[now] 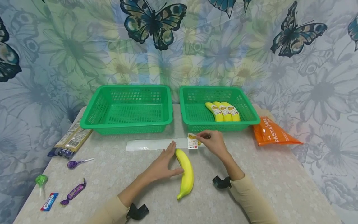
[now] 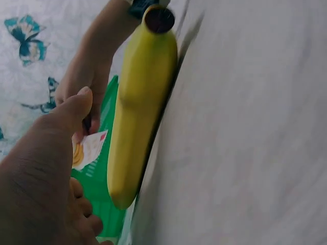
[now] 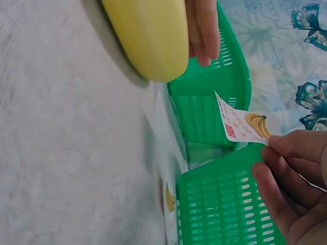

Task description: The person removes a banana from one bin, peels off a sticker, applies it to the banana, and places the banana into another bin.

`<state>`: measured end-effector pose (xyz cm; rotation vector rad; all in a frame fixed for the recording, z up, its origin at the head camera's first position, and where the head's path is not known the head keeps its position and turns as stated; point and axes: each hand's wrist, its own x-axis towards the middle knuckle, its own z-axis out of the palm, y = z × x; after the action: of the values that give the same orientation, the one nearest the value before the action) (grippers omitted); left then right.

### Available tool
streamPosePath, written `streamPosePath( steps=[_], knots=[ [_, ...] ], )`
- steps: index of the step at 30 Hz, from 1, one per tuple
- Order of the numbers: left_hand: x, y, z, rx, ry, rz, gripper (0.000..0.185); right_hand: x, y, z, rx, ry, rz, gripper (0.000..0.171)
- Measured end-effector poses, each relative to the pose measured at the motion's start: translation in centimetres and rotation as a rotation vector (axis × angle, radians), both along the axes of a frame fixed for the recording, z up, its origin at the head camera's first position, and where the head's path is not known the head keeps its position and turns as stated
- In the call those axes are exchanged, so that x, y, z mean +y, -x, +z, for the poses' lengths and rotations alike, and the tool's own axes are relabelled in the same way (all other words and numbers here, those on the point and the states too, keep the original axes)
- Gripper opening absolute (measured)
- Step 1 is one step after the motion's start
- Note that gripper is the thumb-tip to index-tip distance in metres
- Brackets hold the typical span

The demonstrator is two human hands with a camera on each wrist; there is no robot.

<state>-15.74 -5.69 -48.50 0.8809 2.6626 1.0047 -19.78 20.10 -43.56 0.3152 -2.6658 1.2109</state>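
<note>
A yellow banana [image 1: 186, 174] lies on the table, its stem end toward the person. Beside its left side is my left hand [image 1: 163, 163], fingers extended and thumb reaching to the banana's edge. My right hand [image 1: 213, 143] pinches a white sticker [image 3: 242, 122] with a banana picture between thumb and index finger. In the head view this sticker [image 1: 192, 141] hangs just above the far end of the banana. Behind both hands lies a white backing strip [image 1: 153, 144], and a printed banana [image 3: 169, 199] shows on it in the right wrist view.
Two green baskets stand at the back: the left basket [image 1: 167, 119] and the right basket [image 1: 193, 127], which holds three stickered bananas [image 1: 226, 113]. An orange packet [image 1: 275, 132] lies at right. At left are a gold packet [image 1: 74, 138], lollipops [image 1: 72, 164] and wrapped candies [image 1: 75, 190].
</note>
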Motion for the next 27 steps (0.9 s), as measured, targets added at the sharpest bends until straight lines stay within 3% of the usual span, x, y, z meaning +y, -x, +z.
streamPosePath(
  steps=[5, 13, 21, 27],
  knots=[
    [0.6, -1.2, 0.5, -0.043, 0.029, -0.023, 0.118, -0.1, -0.2, 0.6, -0.028, 0.013, 0.005, 0.015],
    [0.5, -1.8, 0.0, -0.068, 0.062, -0.030, 0.121, -0.5, -0.9, 1.8, -0.163, 0.078, 0.043, 0.015],
    [0.5, -2.0, -0.3, -0.065, 0.091, -0.028, 0.118, -1.3, -1.7, 2.2, -0.272, 0.127, 0.155, 0.015],
    [0.6, -2.1, -0.5, -0.039, 0.092, -0.029, 0.119, -1.6, -1.9, 1.4, -0.350, 0.111, 0.245, 0.013]
  ],
)
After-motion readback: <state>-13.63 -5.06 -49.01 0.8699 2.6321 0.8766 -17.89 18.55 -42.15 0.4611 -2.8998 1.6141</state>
